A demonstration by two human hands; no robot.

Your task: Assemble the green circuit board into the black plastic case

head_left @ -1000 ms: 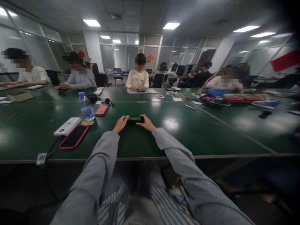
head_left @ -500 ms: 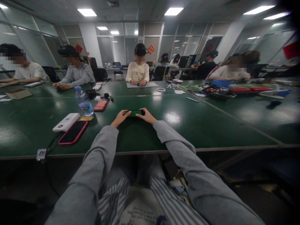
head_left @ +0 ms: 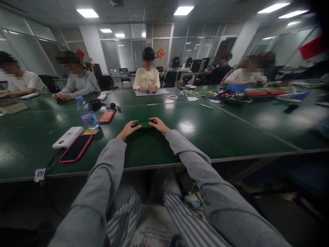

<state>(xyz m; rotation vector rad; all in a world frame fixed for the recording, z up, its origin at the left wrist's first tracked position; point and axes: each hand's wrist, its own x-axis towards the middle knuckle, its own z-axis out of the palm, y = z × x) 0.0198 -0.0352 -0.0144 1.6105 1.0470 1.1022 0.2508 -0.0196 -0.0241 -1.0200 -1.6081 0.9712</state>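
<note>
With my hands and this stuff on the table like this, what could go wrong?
The dark handheld device is pinched at its ends by the left hand and right hand, so it might slip. The black cable hangs over the edge of the green table; a snag could tug it. The bottle, if bumped, may topple onto the white power bank.

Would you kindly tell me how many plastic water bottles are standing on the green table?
1: the water bottle stands to the left of the left hand, just beyond the white power bank. Others may be hidden farther back.
</note>
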